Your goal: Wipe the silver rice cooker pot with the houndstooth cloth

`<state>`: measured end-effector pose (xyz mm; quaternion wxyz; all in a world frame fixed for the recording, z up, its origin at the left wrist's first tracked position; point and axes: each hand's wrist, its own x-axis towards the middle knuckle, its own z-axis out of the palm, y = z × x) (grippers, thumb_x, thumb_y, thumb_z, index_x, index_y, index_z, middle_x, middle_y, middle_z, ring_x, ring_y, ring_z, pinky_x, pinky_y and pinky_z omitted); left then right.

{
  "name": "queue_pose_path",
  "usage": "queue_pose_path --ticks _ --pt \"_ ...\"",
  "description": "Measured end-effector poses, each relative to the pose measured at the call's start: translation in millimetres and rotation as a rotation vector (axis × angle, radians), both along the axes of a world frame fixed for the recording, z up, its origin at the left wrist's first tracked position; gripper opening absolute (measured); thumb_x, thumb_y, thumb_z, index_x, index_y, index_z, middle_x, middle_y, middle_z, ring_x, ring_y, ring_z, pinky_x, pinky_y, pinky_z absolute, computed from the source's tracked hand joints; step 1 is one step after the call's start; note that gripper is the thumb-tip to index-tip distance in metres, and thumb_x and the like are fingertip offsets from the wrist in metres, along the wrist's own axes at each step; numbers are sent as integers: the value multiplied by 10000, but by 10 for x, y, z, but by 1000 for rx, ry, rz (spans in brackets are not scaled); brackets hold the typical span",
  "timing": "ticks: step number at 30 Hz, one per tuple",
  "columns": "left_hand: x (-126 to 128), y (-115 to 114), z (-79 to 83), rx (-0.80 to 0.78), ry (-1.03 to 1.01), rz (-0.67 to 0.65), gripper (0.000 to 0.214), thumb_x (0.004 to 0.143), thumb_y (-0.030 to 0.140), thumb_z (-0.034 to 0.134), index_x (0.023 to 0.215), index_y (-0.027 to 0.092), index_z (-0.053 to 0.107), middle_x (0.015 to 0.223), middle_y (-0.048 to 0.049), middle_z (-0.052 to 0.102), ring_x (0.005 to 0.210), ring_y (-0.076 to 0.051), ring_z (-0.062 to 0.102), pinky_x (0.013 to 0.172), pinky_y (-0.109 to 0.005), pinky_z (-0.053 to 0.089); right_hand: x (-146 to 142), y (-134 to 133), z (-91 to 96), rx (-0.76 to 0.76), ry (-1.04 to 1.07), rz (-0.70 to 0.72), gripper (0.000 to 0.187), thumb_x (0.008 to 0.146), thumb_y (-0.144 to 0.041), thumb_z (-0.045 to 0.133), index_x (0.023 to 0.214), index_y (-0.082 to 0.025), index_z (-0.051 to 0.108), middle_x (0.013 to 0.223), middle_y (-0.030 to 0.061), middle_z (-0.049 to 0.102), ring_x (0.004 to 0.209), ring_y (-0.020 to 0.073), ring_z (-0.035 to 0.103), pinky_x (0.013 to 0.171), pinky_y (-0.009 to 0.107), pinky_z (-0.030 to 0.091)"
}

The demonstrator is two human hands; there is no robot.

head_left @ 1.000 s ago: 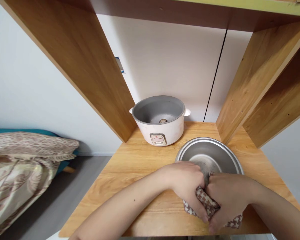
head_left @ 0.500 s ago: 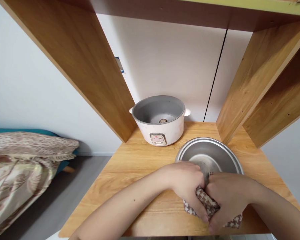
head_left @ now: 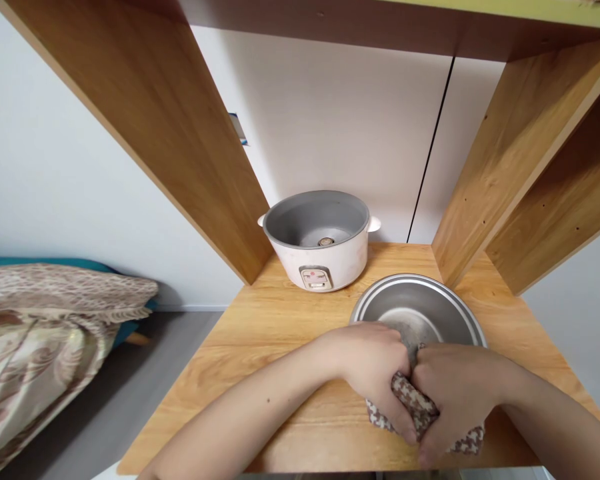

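Note:
Both hands are closed on a brown-and-white patterned cloth [head_left: 414, 399] at the near rim of a round grey metal pot [head_left: 443, 303]. My left hand [head_left: 380, 363] grips the cloth from the left, thumb on the outside and fingertips hidden inside the pot. Close beside it, my right hand [head_left: 455, 393] pinches the cloth over the same rim, thumb also outside. Folds of cloth hang down outside the pot below both hands. The pot rests on the wooden tabletop [head_left: 280, 413]. Its near wall is covered by the hands and cloth.
Behind the pot, to the left, stands a white rice cooker body [head_left: 325, 263], lidless, with a grey inside. Wooden uprights [head_left: 205, 153] and a shelf [head_left: 330, 30] frame the tabletop. A patterned blanket [head_left: 45, 347] covers blue furniture at the left.

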<state>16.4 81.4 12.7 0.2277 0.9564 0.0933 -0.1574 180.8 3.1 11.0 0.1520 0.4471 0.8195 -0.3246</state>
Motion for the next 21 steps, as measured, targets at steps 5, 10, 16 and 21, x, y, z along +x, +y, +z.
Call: queue_pose_path --ticks 5,10,16,21 --pt "7 -13 1 34 51 -7 630 623 869 578 641 264 753 522 -12 663 405 -140 431 439 -295 338 -23 9 24 -59 -31 15 582 666 -768 603 659 -197 715 562 -3 564 524 151 461 537 284 375" --pt "7 -8 2 13 40 18 591 611 841 620 615 262 734 520 2 655 402 -128 415 439 -287 327 -12 9 5 -15 -16 33 572 669 -762 607 609 -198 680 514 -20 508 494 140 427 513 284 345" --pt "2 -6 7 2 26 -2 569 623 815 638 570 252 697 476 18 599 398 -119 391 440 -278 320 -20 -11 12 5 2 1 538 644 -737 640 613 -201 675 521 -27 507 496 136 444 509 277 345" --pt "-8 -28 4 40 49 21 653 632 878 547 539 245 675 441 5 553 387 -138 388 397 -293 282 -41 21 34 -71 -75 -16 560 628 -757 630 580 -200 659 513 -14 514 508 153 463 545 291 385"
